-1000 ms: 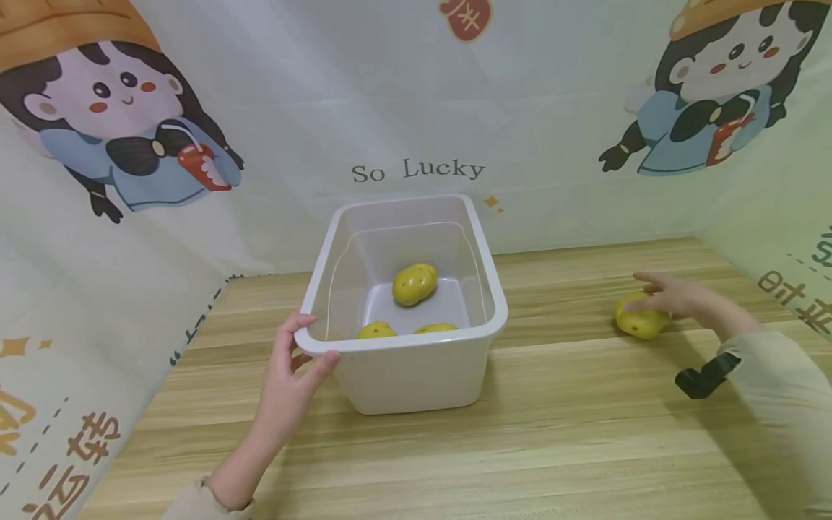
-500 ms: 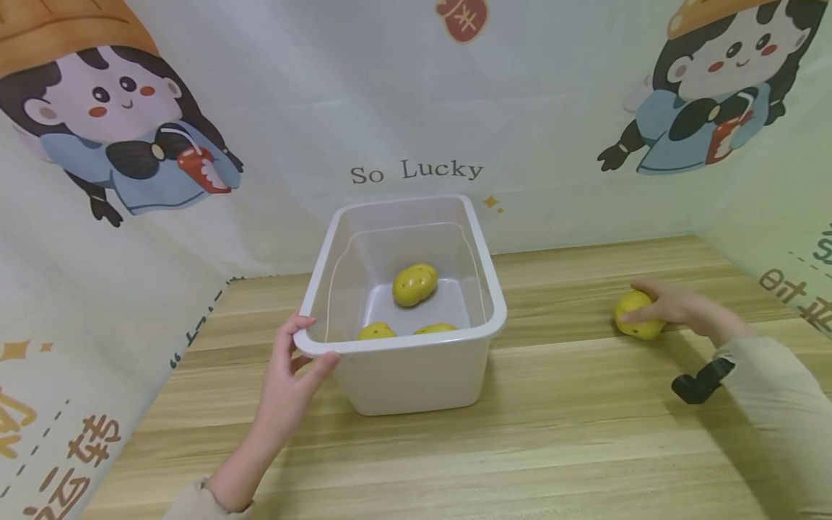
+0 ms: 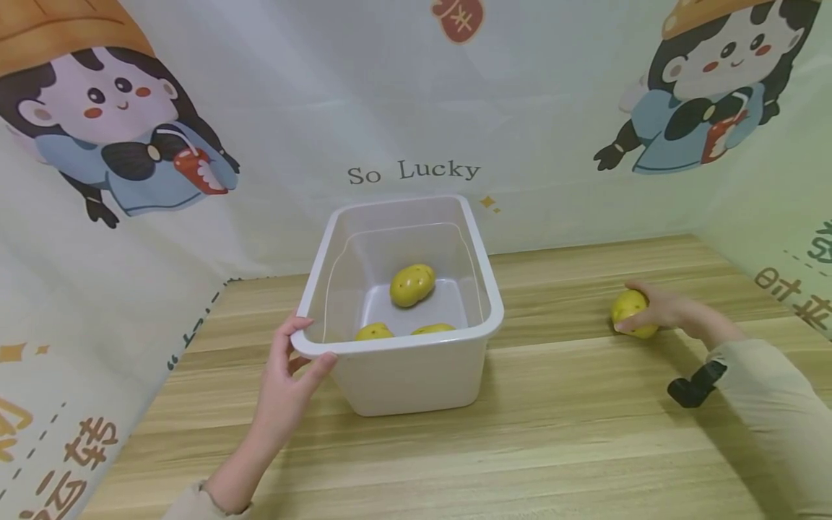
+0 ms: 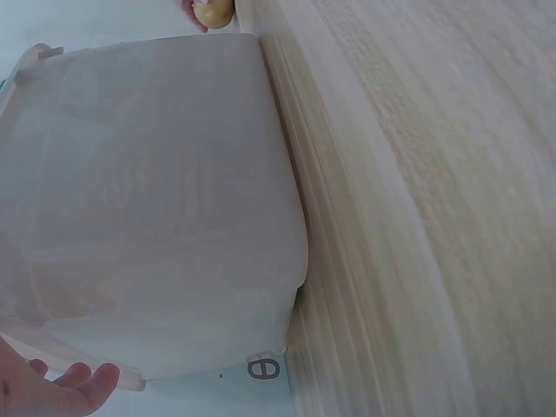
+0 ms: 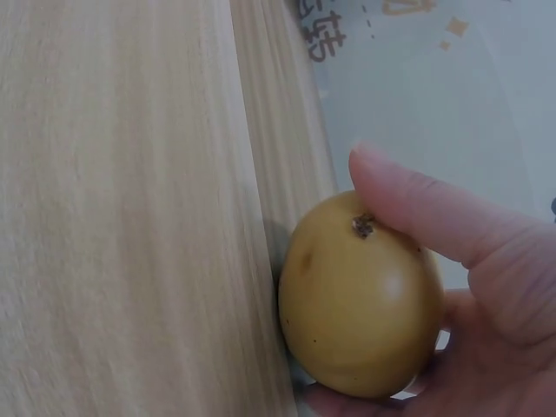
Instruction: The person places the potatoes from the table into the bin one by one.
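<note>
My left hand grips the near left corner of a white plastic bin, its thumb on the front face under the rim. Inside the bin, one yellow potato lies toward the back. Two more, a left potato and a right potato, are partly hidden by the front rim. Over on the right of the table, my right hand holds another potato. The right wrist view shows thumb and fingers around this potato, which sits at the wooden surface.
The wooden table carries the bin at its middle. Behind it hangs a pale printed cloth, which also closes off the left and right sides. A black band is on the right wrist.
My right hand's fingers have come down from above the potato and closed around it. The left hand stays on the bin's corner, and the view has shifted slightly.
</note>
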The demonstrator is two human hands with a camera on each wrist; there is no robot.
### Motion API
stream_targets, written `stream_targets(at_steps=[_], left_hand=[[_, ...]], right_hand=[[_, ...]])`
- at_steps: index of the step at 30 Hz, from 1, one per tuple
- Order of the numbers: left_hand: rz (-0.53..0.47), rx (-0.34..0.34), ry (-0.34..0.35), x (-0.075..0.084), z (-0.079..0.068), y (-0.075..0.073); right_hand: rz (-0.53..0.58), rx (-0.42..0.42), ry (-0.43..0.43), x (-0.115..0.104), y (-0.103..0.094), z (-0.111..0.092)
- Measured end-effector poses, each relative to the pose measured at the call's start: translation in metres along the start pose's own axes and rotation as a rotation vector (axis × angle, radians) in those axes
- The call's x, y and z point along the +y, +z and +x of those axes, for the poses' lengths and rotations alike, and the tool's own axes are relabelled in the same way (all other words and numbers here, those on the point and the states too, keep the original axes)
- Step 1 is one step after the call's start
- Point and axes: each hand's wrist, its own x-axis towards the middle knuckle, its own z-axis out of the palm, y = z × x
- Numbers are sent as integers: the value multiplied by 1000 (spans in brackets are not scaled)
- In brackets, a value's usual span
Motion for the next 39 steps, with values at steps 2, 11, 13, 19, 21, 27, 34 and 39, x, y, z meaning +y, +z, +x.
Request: stream_targets(at_steps=[2,11,13,19,21,27,34,39], left_hand=[[-1,0,-2,0,0,0],[2,-1,3,-1,0,0],[2,-1,3,-1,0,0],[-4,-2,3,-1,0,0],[-8,-1,1,-1,0,0],[-7,2,-5,-1,0,0],[-10,2,-10,0,0,0],[-9,2,-15,0,0,0]], right_hand=[[-2,6,-1,0,1,1],[-18,23,-8,0,1,1],[-18,23,-11,-1,1,0],[-2,21,-21,-8,-3,-1],[4,14,-23,-11,-5,-1],[-1,19,-41,-27,-15,-2],[-7,-7,-58,-49,-30,-2],[-28,-12,-72,-69,-41,-1]])
